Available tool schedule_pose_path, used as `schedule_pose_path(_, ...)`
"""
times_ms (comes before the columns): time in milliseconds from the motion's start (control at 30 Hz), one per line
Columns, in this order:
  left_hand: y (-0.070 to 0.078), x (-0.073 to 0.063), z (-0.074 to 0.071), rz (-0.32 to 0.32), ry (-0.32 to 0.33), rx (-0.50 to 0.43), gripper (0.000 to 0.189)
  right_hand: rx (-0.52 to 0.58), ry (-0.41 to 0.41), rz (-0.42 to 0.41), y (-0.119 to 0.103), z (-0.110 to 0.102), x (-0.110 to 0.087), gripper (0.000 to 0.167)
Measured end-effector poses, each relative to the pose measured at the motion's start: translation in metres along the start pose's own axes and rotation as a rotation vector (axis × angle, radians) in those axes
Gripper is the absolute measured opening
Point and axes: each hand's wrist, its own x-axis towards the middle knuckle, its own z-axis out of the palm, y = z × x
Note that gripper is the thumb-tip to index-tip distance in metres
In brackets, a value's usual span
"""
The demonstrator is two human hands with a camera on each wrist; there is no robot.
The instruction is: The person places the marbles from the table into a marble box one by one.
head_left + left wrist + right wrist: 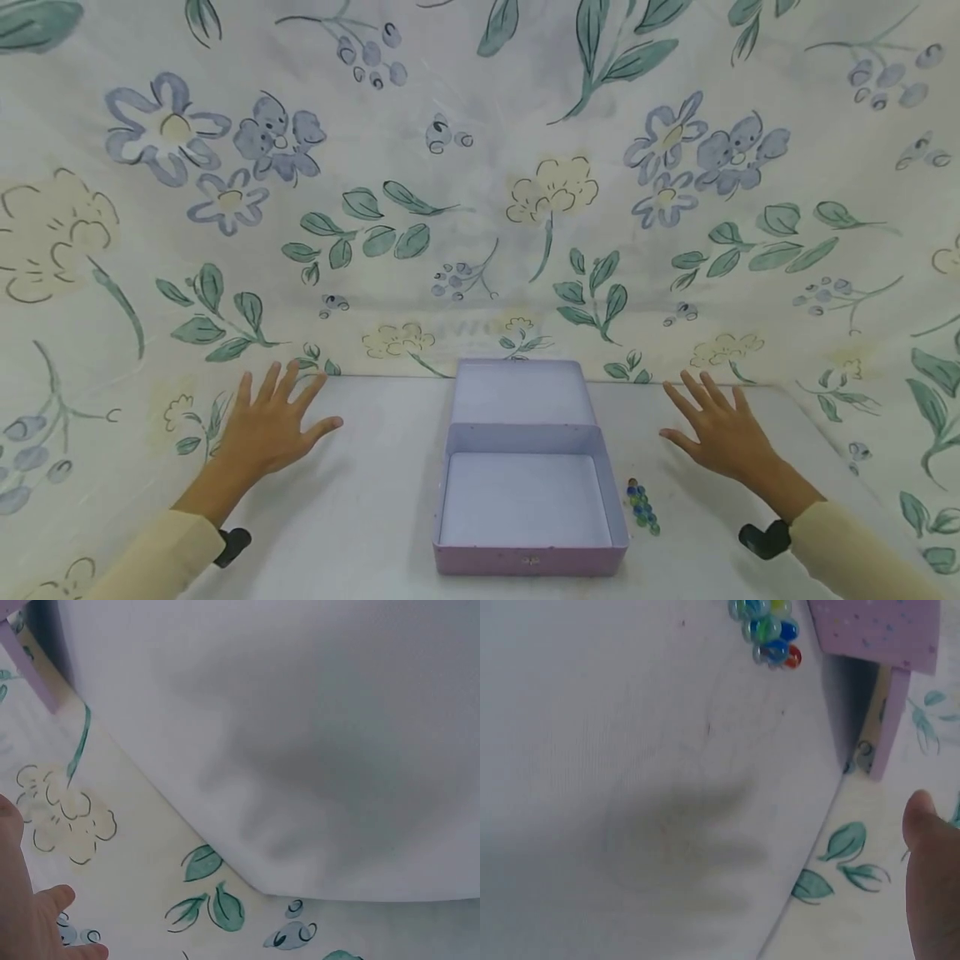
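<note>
A lilac hinged box (530, 560) stands on the white table with its lid (522, 392) raised at the back and nothing inside. Just right of it lies a small cluster of coloured glass marbles (642, 507), also seen as marbles (769, 634) at the top of the right wrist view. My left hand (270, 429) is held above the table left of the box, fingers spread, touching nothing. On the other side, my right hand (723, 433) hovers with straight, spread fingers, beyond the marbles and apart from them.
The white table (360, 500) ends at a back edge against a floral cloth (480, 250), which also hangs along both sides. Dark straps (765, 540) circle the wrists below pale sleeves. Hand shadows fall on the tabletop.
</note>
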Motion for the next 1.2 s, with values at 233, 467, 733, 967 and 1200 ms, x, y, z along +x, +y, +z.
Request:
schedule_pose_path(233, 0.016, -0.003, -0.004, 0.005, -0.042, -0.046, 0.084, 0.066, -0.015, -0.036, -0.016, 0.005, -0.001, 0.076)
schedule_pose_path(467, 0.034, -0.006, -0.003, 0.000, -0.192, -0.226, 0.081, 0.208, 0.007, -0.059, -0.031, 0.008, -0.003, 0.065)
schedule_pose_path(733, 0.054, -0.012, 0.008, 0.017, -0.221, -0.516, 0.072, 0.478, -0.084, -0.068, -0.046, 0.012, -0.003, 0.046)
schedule_pose_path(967, 0.081, -0.013, 0.009, 0.058, -0.299, -0.793, 0.064, 0.743, -0.293, -0.058, -0.051, 0.014, 0.001, 0.029)
schedule_pose_path(1200, 0.106, -0.017, 0.013, 0.089, -0.335, -1.004, 0.057, 0.737, -0.330, -0.102, -0.056, 0.023, -0.003, 0.020)
